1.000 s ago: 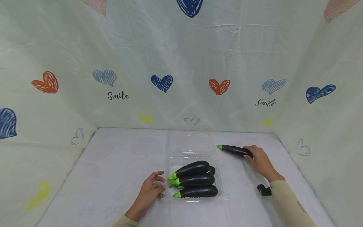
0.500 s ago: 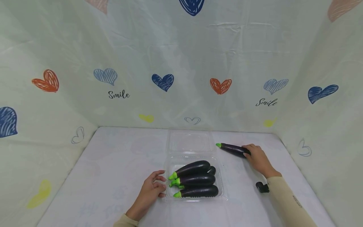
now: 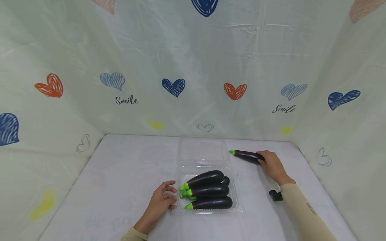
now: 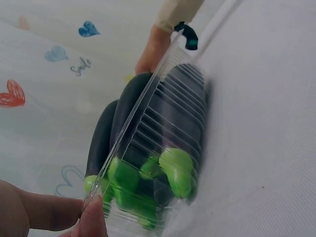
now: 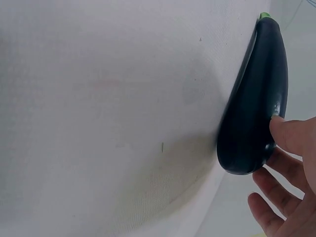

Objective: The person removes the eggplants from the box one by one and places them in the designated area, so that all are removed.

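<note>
A clear plastic clamshell box [image 3: 237, 201] lies with its lid [image 3: 202, 150] folded back, away from me. Several dark purple eggplants [image 3: 210, 190] with green caps are piled in its base, caps to the left. At the box's left edge, my left hand [image 3: 159, 202] pinches the rim between thumb and finger, as the left wrist view shows. To the right of the lid, my right hand [image 3: 273, 167] grips a single eggplant [image 3: 246, 156] by its thick end. Its green tip points left; in the right wrist view this eggplant [image 5: 256, 98] lies close along the white surface.
A small black object [image 3: 275, 195] lies beside the right sleeve. Behind the white table [image 3: 129, 167] hangs a pale curtain [image 3: 199, 60] printed with hearts, which also closes in both sides.
My right hand has moved slightly left and away from me, the eggplant moving with it. The left hand and the box stay in place.
</note>
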A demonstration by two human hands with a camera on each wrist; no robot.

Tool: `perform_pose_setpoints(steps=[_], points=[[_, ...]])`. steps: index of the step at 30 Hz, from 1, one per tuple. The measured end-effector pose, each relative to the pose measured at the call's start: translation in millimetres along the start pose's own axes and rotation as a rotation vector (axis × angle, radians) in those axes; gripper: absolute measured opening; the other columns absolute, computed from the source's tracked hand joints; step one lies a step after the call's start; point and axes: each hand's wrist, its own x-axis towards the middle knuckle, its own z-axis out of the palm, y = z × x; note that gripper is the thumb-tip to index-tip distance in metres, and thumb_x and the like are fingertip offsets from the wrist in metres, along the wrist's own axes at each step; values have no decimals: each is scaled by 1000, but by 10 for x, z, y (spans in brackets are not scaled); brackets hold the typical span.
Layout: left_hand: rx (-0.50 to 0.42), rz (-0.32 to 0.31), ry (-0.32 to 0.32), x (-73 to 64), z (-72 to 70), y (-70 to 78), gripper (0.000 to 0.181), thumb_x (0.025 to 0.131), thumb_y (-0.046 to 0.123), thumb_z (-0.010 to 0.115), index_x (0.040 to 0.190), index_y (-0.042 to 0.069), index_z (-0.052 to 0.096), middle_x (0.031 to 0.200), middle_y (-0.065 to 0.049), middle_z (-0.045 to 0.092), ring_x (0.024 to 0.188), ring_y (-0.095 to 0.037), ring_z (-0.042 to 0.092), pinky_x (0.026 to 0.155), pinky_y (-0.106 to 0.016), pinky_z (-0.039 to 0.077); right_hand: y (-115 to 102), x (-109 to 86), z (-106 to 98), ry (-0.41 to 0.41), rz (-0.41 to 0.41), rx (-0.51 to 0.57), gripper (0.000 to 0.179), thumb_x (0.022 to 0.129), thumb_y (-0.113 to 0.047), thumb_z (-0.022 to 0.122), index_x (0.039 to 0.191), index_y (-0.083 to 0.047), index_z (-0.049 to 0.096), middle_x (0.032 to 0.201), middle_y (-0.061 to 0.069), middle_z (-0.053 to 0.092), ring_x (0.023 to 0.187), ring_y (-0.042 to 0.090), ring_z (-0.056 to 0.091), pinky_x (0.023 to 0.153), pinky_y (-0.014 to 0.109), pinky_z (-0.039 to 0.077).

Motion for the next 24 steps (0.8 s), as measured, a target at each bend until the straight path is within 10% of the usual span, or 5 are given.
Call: perform_pose_setpoints(steps=[24], points=[[-13,8,-7,-20,-2,7,57,91,-13,64,146,-9,47,114,-16,58,81,-18,59,62,-27,58,-68,-18,-36,13,11,19,38,98,5,66,134,13,61,133,36,62,121,57,56,103,68,47]])
